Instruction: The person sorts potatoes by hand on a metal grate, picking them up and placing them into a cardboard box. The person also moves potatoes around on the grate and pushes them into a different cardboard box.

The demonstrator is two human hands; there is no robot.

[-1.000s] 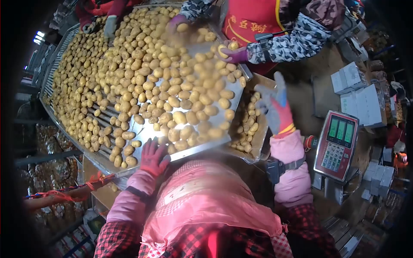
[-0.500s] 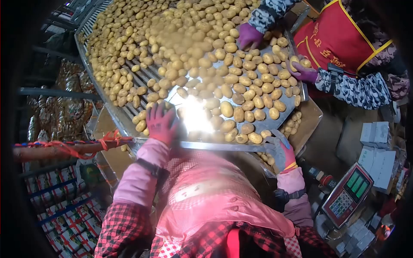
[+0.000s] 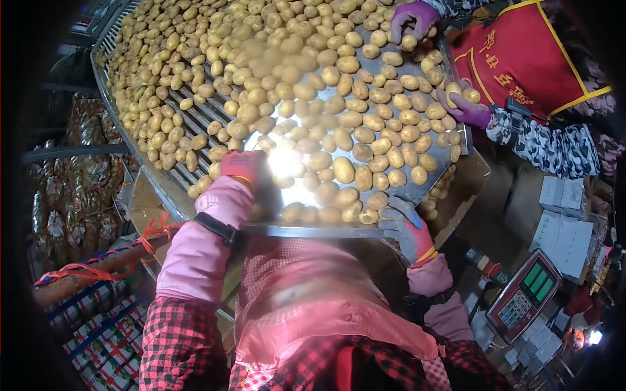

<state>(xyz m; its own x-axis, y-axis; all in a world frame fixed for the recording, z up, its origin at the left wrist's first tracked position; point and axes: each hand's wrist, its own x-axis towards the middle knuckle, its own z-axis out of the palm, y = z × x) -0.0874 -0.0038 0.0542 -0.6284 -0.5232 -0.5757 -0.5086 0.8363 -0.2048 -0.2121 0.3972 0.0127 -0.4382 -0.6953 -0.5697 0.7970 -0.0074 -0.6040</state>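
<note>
Steel tray (image 3: 306, 229) of potatoes (image 3: 343, 169), left hand (image 3: 242, 166), right hand (image 3: 405, 225) at rim, grips unclear, scale (image 3: 525, 293)

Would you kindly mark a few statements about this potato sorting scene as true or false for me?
1. The person's left hand, in a red glove, lies among the potatoes on the metal tray. True.
2. The weighing scale stands on the person's left. False: it stands low on the person's right, its display lit green.
3. A co-worker in a red apron wears purple gloves. True.
4. The person's right hand is raised high above the tray. False: it is down at the tray's near right corner, beside the potatoes there.
</note>
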